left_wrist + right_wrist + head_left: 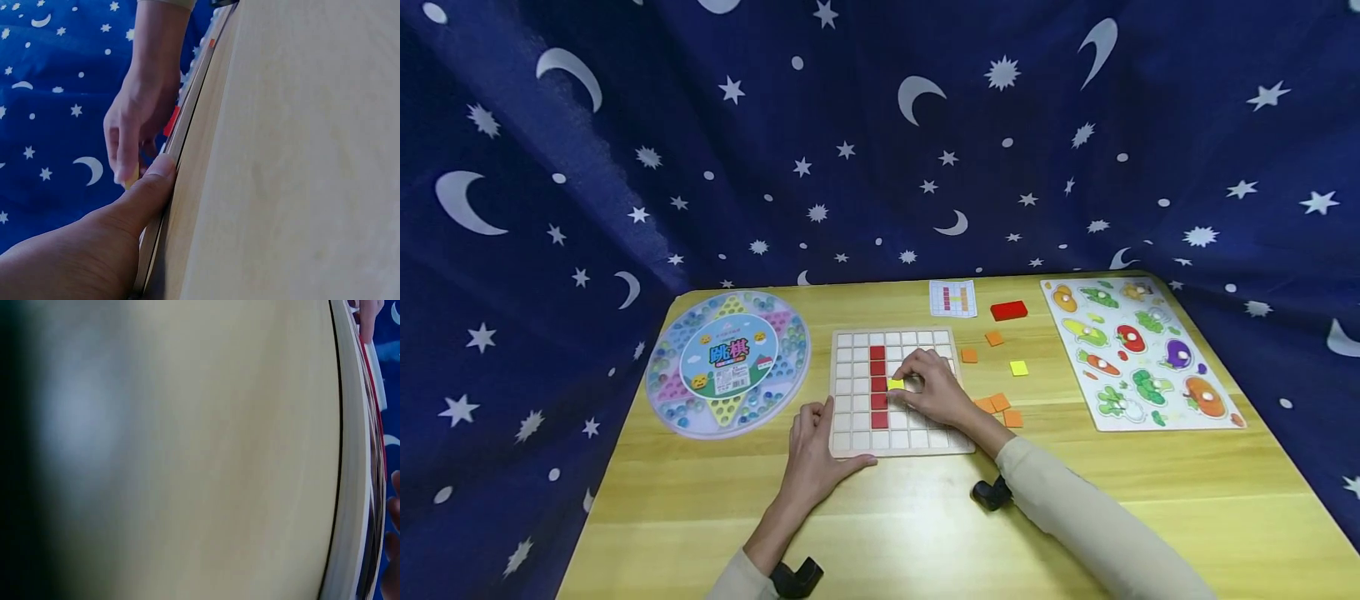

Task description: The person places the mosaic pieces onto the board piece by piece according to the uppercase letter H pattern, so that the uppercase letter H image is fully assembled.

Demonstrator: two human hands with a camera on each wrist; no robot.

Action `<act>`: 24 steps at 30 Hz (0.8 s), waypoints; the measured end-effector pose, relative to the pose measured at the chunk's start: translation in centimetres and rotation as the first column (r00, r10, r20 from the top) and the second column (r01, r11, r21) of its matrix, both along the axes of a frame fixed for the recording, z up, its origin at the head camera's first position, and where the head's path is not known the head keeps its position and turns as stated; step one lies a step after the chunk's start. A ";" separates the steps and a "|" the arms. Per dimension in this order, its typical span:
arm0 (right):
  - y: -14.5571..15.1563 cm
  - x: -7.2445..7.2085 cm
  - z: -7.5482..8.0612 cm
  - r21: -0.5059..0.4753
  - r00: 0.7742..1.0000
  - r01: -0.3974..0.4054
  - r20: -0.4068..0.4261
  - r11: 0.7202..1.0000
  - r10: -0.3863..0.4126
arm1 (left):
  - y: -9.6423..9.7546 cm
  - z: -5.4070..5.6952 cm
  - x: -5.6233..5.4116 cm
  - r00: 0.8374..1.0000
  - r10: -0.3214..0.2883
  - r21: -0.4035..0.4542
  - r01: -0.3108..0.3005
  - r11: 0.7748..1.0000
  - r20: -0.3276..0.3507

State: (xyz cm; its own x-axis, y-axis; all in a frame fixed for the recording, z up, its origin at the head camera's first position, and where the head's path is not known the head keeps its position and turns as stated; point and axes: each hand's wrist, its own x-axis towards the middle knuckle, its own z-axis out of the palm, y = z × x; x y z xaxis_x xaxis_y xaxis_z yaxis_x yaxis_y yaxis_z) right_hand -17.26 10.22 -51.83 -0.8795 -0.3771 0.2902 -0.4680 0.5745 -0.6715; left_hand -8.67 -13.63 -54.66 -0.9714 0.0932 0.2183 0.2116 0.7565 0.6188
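A wooden grid board (853, 448) with pale square cells lies in the middle of the table. Several red square tiles (878, 384) form a column on it. My right hand (934, 390) is over the board, pinching a yellow square tile (896, 384) between thumb and fingertips, close beside the red column. In the left wrist view a bit of that yellow tile (132, 177) shows under the right fingers. My left hand (814, 450) rests at the board's near left corner, fingers along the left edge and thumb stretched out by the front edge.
Right of the board lie several orange tiles (1012, 418), a yellow tile (1018, 367) and a red block (1008, 311). A printed pattern card (937, 300) is behind the board. A round marble game box (790, 333) lies left, a vegetable puzzle board (1120, 367) right.
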 end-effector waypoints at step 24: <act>-0.4 -0.8 -1.2 0.052 0.997 0.050 -0.063 0.997 -0.047 | 0.0 0.1 -0.1 1.000 -0.004 0.001 0.004 1.000 0.013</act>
